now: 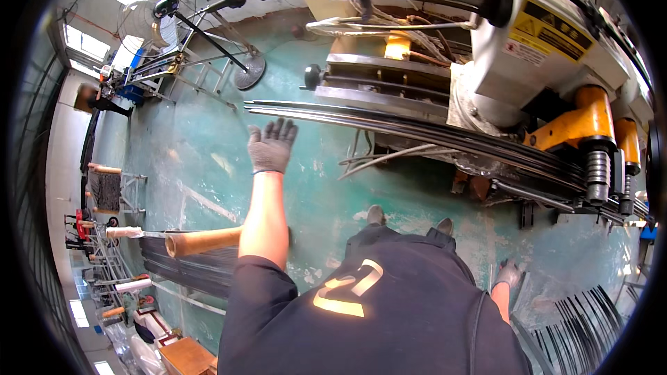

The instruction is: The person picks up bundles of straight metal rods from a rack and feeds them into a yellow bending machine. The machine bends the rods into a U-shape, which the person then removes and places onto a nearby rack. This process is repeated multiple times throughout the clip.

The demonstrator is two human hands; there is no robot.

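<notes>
My left hand, in a grey work glove, reaches forward with its fingers spread and nothing in them. Just beyond the fingertips are the left ends of several long dark metal rods. They lie side by side across the front of a machine with a pale housing and orange parts. A gap seems to show between the glove and the rods. Low at my right side hangs my right hand, also gloved, its fingers loosely extended and holding nothing visible. Close to it is a rack of thin dark bars.
Behind my left arm lie a brown cardboard tube and a stack of dark lengths. A standing fan's round base is at the far left. Bent metal bars stick out below the rods. A wooden box sits at lower left.
</notes>
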